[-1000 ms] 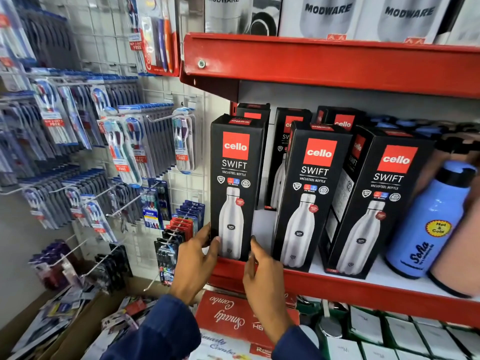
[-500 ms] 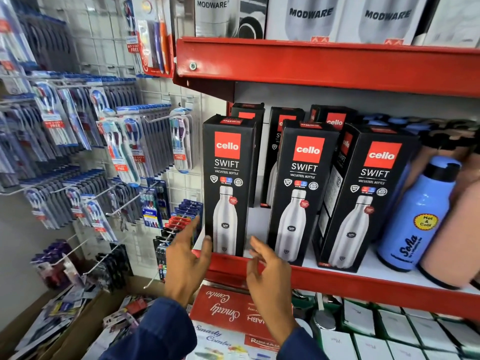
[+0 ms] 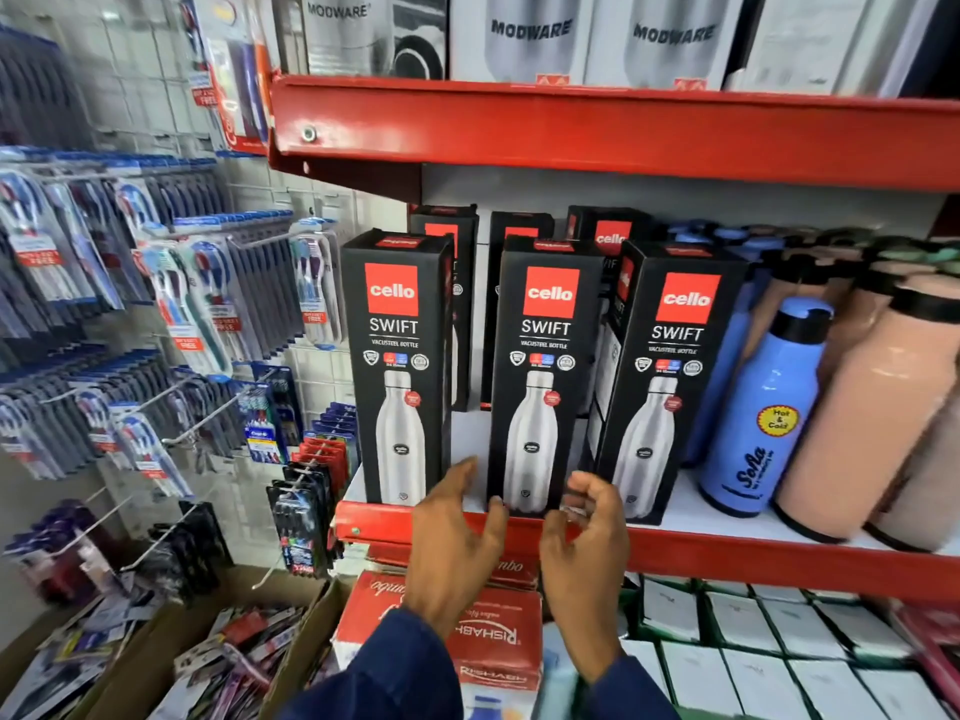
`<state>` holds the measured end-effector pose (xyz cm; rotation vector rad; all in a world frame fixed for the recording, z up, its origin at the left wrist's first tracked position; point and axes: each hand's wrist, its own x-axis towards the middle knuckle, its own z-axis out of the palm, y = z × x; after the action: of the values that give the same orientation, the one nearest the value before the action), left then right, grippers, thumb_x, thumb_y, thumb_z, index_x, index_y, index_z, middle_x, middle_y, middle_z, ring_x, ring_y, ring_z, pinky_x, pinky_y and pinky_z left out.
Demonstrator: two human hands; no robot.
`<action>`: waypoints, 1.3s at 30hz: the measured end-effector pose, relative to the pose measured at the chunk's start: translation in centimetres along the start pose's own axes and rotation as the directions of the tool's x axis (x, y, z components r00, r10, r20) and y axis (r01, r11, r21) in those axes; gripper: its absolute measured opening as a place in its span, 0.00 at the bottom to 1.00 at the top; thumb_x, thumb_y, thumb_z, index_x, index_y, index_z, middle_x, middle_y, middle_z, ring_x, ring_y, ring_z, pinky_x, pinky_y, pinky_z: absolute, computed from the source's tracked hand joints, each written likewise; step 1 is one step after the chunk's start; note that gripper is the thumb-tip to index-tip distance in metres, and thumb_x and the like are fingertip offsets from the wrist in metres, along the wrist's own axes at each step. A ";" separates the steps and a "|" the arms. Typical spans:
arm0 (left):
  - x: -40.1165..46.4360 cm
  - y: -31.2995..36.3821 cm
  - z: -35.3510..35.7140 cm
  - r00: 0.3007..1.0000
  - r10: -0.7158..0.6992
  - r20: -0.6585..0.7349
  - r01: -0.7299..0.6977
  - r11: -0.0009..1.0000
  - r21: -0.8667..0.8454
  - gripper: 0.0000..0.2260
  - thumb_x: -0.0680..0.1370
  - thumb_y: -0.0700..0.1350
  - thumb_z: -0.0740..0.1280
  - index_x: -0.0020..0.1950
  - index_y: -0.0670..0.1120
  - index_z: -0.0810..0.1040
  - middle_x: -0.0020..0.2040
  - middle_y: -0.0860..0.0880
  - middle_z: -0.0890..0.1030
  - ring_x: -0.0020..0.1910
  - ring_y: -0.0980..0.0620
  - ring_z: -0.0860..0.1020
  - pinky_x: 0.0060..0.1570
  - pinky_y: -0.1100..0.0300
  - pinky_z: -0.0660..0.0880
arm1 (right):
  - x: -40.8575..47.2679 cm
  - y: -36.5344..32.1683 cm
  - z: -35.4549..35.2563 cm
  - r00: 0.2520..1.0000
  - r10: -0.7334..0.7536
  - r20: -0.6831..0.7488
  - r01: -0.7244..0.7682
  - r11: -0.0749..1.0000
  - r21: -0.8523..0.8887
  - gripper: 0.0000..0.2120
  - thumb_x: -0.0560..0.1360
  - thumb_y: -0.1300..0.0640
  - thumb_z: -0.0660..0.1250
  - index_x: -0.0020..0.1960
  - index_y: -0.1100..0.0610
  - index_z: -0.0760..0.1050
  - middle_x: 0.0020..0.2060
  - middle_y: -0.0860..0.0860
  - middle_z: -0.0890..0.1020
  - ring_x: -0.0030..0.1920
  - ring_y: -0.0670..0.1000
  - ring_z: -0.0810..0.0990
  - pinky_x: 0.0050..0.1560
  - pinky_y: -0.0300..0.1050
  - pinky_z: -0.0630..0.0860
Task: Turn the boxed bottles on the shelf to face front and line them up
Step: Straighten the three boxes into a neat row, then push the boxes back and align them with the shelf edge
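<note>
We see three black boxed bottles standing upright along the front edge of the red shelf (image 3: 727,561), each with its printed face toward us: the left box (image 3: 397,366), the middle box (image 3: 543,374) and the right box (image 3: 670,381). The left and middle boxes stand apart with a gap of bare white shelf between them, while the right box sits just beside the middle one and is turned a little, so that part of its side panel shows. More black boxes (image 3: 519,236) stand in a second row behind. Our left hand (image 3: 457,532) is open, fingers spread, reaching up at the gap by the lower left corner of the middle box; it grips nothing, and whether a fingertip touches the carton we cannot tell. Our right hand (image 3: 587,543) has its fingers loosely curled in front of the lower right corner of the middle box, also with nothing in its grasp. To the right of the boxes stand a blue bottle (image 3: 763,407) and a peach bottle (image 3: 872,413). Toothbrush packs (image 3: 171,304) hang on the rack at left.
</note>
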<state>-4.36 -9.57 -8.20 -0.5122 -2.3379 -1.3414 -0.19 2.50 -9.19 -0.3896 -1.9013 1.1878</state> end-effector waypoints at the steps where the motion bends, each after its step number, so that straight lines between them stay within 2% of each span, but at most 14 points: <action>1: 0.1 0.1 0.4 0.999 -0.026 0.022 0.026 1.000 0.010 0.25 0.76 0.47 0.69 0.73 0.42 0.71 0.67 0.46 0.80 0.65 0.50 0.79 0.63 0.68 0.68 | 0.0 0.2 0.0 1.000 0.013 0.013 -0.013 1.000 -0.021 0.20 0.72 0.66 0.69 0.62 0.56 0.72 0.54 0.52 0.80 0.53 0.50 0.80 0.56 0.52 0.79; 5: 0.7 0.7 1.3 0.998 -0.052 0.038 0.051 0.998 0.020 0.29 0.76 0.47 0.70 0.75 0.40 0.67 0.67 0.43 0.80 0.66 0.47 0.78 0.60 0.73 0.64 | 0.5 0.5 -0.2 0.996 0.022 0.091 -0.012 0.994 -0.107 0.24 0.73 0.64 0.68 0.68 0.58 0.70 0.61 0.56 0.81 0.59 0.53 0.80 0.62 0.54 0.77; 8: 1.2 0.7 1.8 0.999 -0.041 0.032 0.041 0.999 -0.012 0.26 0.75 0.44 0.71 0.72 0.42 0.70 0.59 0.47 0.85 0.57 0.49 0.83 0.53 0.73 0.68 | 1.4 0.4 -0.4 0.984 0.032 0.175 -0.005 0.989 -0.150 0.25 0.74 0.65 0.66 0.71 0.59 0.68 0.63 0.56 0.80 0.61 0.52 0.80 0.64 0.45 0.75; 10: 1.3 0.8 1.9 0.999 -0.044 0.030 0.045 0.998 -0.033 0.23 0.75 0.43 0.70 0.69 0.44 0.73 0.54 0.50 0.86 0.51 0.52 0.85 0.51 0.68 0.74 | 1.9 0.4 -0.6 0.976 0.045 0.211 -0.011 0.987 -0.158 0.25 0.75 0.67 0.65 0.71 0.59 0.68 0.61 0.55 0.81 0.57 0.49 0.81 0.60 0.37 0.74; 12: 1.2 0.9 1.8 0.998 -0.053 0.020 0.054 0.998 -0.038 0.21 0.75 0.42 0.70 0.68 0.44 0.74 0.50 0.54 0.84 0.46 0.55 0.84 0.49 0.65 0.77 | 2.1 0.4 -1.0 0.969 0.048 0.242 -0.005 0.985 -0.173 0.24 0.75 0.68 0.64 0.70 0.57 0.69 0.53 0.50 0.83 0.45 0.40 0.80 0.50 0.25 0.72; 14: 1.0 0.9 1.6 0.998 -0.065 0.002 0.066 0.998 -0.026 0.20 0.76 0.42 0.69 0.68 0.44 0.74 0.49 0.53 0.84 0.43 0.55 0.82 0.44 0.71 0.73 | 2.3 0.5 -1.2 0.960 0.043 0.277 0.008 0.984 -0.179 0.24 0.75 0.68 0.63 0.70 0.56 0.70 0.46 0.44 0.78 0.39 0.35 0.76 0.43 0.20 0.70; 16: 0.8 0.8 1.3 0.997 -0.074 -0.018 0.074 0.997 -0.020 0.19 0.77 0.43 0.69 0.68 0.43 0.75 0.50 0.50 0.85 0.43 0.57 0.81 0.44 0.73 0.69 | 2.3 0.6 -1.3 0.954 0.032 0.297 0.023 0.983 -0.180 0.24 0.75 0.68 0.63 0.69 0.56 0.70 0.45 0.43 0.77 0.40 0.33 0.75 0.42 0.18 0.68; 20: 0.5 0.6 0.8 0.994 -0.090 -0.054 0.089 0.996 -0.018 0.17 0.79 0.43 0.68 0.67 0.41 0.76 0.53 0.45 0.87 0.43 0.59 0.79 0.43 0.81 0.69 | 2.1 0.6 -1.2 0.954 0.013 0.301 0.042 0.984 -0.175 0.23 0.75 0.67 0.64 0.68 0.56 0.72 0.50 0.47 0.83 0.43 0.37 0.79 0.44 0.18 0.68; 24: 0.2 0.4 0.5 0.992 -0.099 -0.074 0.099 0.995 -0.011 0.17 0.79 0.44 0.68 0.67 0.41 0.77 0.54 0.45 0.86 0.49 0.55 0.82 0.44 0.85 0.67 | 1.8 0.5 -1.3 0.955 0.003 0.296 0.051 0.984 -0.174 0.22 0.75 0.68 0.64 0.67 0.56 0.74 0.55 0.52 0.84 0.49 0.39 0.79 0.46 0.18 0.68; 28: 0.1 0.4 0.6 0.992 -0.097 -0.079 0.095 0.995 -0.022 0.17 0.79 0.45 0.67 0.68 0.42 0.76 0.56 0.46 0.86 0.51 0.55 0.83 0.47 0.76 0.73 | 1.8 0.5 -1.4 0.957 -0.009 0.290 0.060 0.984 -0.168 0.21 0.74 0.68 0.65 0.67 0.57 0.74 0.56 0.52 0.84 0.51 0.39 0.79 0.47 0.16 0.67; 30: 0.0 0.4 0.6 0.992 -0.090 -0.083 0.088 0.996 -0.019 0.18 0.79 0.46 0.68 0.68 0.42 0.76 0.56 0.46 0.86 0.51 0.53 0.84 0.50 0.68 0.76 | 1.8 0.4 -1.6 0.955 -0.010 0.297 0.056 0.987 -0.147 0.21 0.75 0.68 0.65 0.67 0.57 0.74 0.56 0.51 0.84 0.52 0.40 0.80 0.52 0.22 0.70; 33: -0.4 0.4 0.3 0.986 -0.080 -0.145 0.077 0.997 -0.024 0.17 0.78 0.44 0.70 0.66 0.41 0.78 0.55 0.46 0.86 0.50 0.54 0.85 0.51 0.67 0.77 | 1.7 0.5 -2.3 0.961 -0.003 0.275 0.026 0.996 -0.081 0.21 0.74 0.68 0.66 0.65 0.56 0.76 0.53 0.47 0.84 0.50 0.41 0.82 0.54 0.31 0.77; 36: -1.0 0.8 0.1 0.962 -0.016 -0.272 -0.002 0.998 -0.065 0.12 0.75 0.37 0.72 0.57 0.44 0.81 0.47 0.48 0.85 0.43 0.57 0.82 0.47 0.68 0.77 | 1.8 0.9 -3.6 0.985 -0.011 0.174 0.014 1.000 -0.017 0.18 0.72 0.69 0.67 0.58 0.54 0.80 0.48 0.45 0.85 0.46 0.40 0.83 0.48 0.27 0.77; 39: -1.2 2.0 0.9 0.940 0.091 -0.329 -0.114 0.992 -0.053 0.10 0.72 0.31 0.72 0.48 0.43 0.80 0.43 0.48 0.79 0.42 0.58 0.77 0.44 0.75 0.73 | 2.4 1.6 -5.2 0.999 0.000 0.043 -0.002 0.999 0.033 0.15 0.71 0.71 0.67 0.49 0.54 0.80 0.40 0.45 0.85 0.41 0.41 0.83 0.40 0.25 0.75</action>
<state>-2.50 -7.96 -7.81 -0.3921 -1.9749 -1.3498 2.24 7.88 -8.32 -0.3494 -1.9157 1.2359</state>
